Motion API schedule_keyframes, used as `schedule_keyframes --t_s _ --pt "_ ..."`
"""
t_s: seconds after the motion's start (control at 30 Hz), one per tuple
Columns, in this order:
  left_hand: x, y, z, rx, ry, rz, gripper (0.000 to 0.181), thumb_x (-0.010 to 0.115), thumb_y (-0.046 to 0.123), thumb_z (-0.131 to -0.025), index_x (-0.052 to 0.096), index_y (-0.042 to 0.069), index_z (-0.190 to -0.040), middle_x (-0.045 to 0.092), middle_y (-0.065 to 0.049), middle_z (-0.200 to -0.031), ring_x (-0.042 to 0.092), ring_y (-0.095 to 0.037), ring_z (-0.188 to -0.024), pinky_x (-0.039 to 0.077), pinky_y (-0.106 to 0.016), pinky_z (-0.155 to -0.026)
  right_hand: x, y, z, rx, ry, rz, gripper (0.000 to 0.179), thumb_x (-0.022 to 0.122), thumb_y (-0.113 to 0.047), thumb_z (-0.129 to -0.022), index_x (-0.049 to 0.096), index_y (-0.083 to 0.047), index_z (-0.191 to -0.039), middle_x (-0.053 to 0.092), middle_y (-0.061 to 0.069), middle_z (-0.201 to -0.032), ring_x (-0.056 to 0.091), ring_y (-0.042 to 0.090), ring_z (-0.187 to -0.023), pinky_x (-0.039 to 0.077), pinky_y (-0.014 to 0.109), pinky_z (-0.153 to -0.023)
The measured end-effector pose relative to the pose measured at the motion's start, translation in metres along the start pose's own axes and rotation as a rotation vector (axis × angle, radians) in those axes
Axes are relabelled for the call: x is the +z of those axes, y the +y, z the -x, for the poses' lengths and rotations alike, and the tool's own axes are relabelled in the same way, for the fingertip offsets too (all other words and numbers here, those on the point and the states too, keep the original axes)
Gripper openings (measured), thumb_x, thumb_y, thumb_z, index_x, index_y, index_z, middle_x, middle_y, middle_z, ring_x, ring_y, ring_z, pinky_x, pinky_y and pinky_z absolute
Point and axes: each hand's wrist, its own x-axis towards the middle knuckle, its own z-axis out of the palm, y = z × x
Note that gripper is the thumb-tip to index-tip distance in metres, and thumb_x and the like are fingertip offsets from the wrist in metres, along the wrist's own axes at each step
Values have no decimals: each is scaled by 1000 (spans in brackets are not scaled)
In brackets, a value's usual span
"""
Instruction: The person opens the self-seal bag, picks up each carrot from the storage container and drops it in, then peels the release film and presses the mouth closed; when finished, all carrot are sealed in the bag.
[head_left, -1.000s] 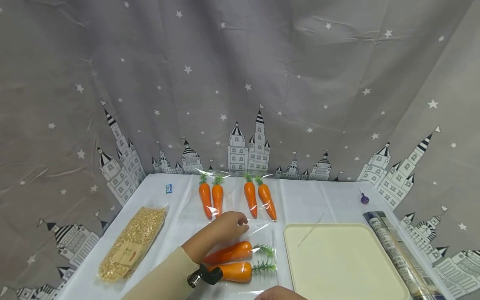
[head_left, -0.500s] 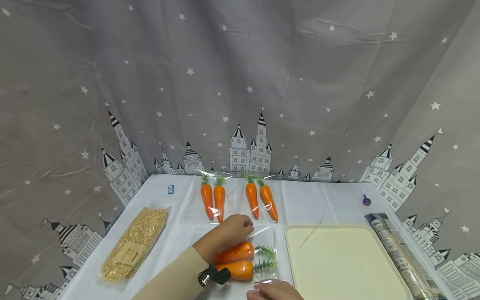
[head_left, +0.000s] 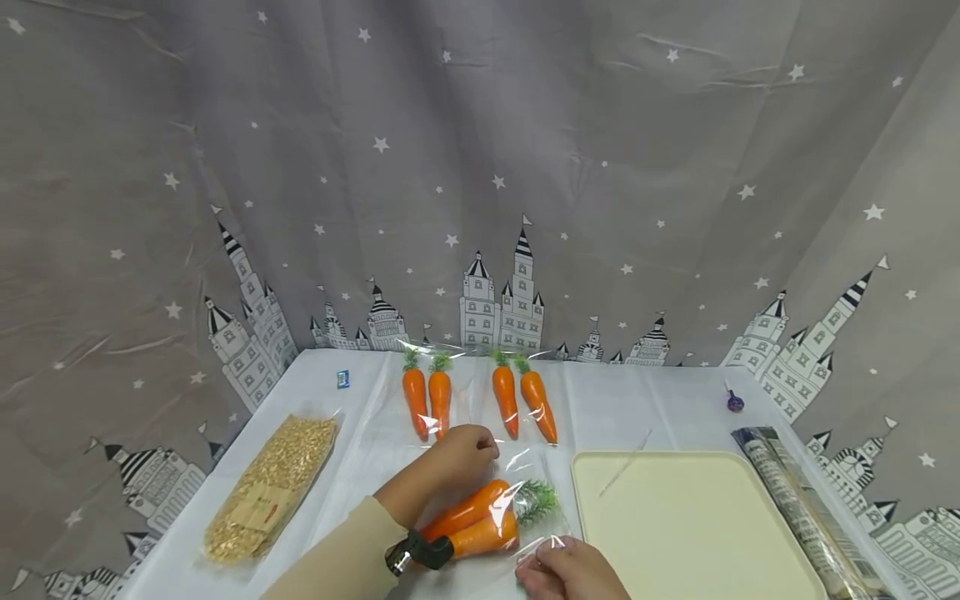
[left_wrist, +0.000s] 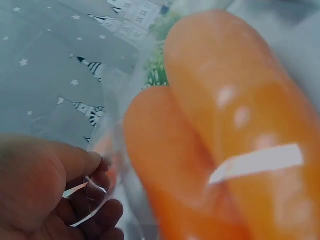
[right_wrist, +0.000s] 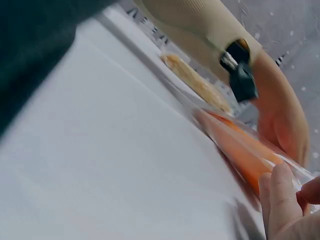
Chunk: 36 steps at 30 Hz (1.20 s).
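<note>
A clear plastic bag [head_left: 551, 527] with two orange carrots [head_left: 480, 533] inside lies at the front of the table, green tops pointing right. My left hand [head_left: 465, 457] reaches over it and pinches the bag's far edge between thumb and fingers, as the left wrist view shows beside the large carrots [left_wrist: 210, 125]. At the near right corner, my right hand [head_left: 573, 571] pinches the film with thumb and fingers. The bag's side is drawn up between both hands in the right wrist view, where the carrot [right_wrist: 245, 150] shows through the film.
Behind stand out two more bagged carrot pairs, left pair [head_left: 427, 400] and right pair [head_left: 522, 402]. A grain bag [head_left: 273, 487] lies left, a cream tray [head_left: 690, 517] right, a long plastic package [head_left: 806, 508] beyond it. A small blue packet [head_left: 342, 379] and purple item [head_left: 734, 402] lie farther back.
My right hand has come in from the front edge and taken hold of the bag's corner. The bag has lifted and the two carrots have slid together, their green tops now overlapping.
</note>
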Motion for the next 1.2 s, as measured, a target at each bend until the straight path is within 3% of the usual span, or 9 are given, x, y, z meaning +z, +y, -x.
schedule_keyframes --t_s 0.2,0.4,0.53,0.7,0.83,1.03,1.2 --pt "-16 -1 10 36 56 78 16 69 26 -101 72 13 -93 62 1 -82 55 -17 -74 49 -31 -65 -16 -16 6 -99 92 -152 20 55 -16 -107 61 3 -110 77 7 -100 74 11 -85 63 27 -80" --pt "-28 -2 27 -18 91 259 20 67 31 -103 74 13 -107 67 -4 -95 58 -21 -87 52 -33 -75 -27 -37 9 -204 271 -115 18 54 -12 -107 59 5 -109 76 13 -105 74 17 -90 63 27 -77" --pt "-35 -2 38 -16 128 355 21 65 32 -104 74 15 -110 67 -6 -97 59 -22 -89 53 -36 -80 -32 -52 12 -269 363 -75 18 55 -11 -107 59 6 -111 75 17 -112 74 22 -96 63 27 -80" --pt "-38 0 52 27 168 447 17 66 32 -103 74 17 -106 68 -11 -100 61 -21 -90 55 -42 -84 -36 -66 15 -363 382 -51 17 55 -7 -107 58 8 -114 73 19 -117 74 25 -104 62 28 -86" --pt "-39 2 62 54 196 511 20 67 31 -103 74 13 -106 69 -14 -102 63 -21 -92 55 -39 -86 -36 -73 17 -435 398 -16 16 56 -7 -107 58 7 -115 74 17 -116 75 23 -104 62 28 -87" --pt "-38 7 75 70 250 607 16 68 25 -103 75 11 -105 69 -6 -97 63 -23 -96 54 -34 -89 -34 -86 22 -556 441 25 12 59 -5 -105 62 6 -110 76 14 -109 76 22 -100 62 29 -86" --pt "-37 10 83 62 316 667 15 69 23 -102 77 11 -103 70 -4 -96 64 -28 -97 54 -38 -89 -31 -94 26 -697 484 82 9 63 -5 -104 67 3 -105 75 17 -106 77 21 -97 63 29 -85"
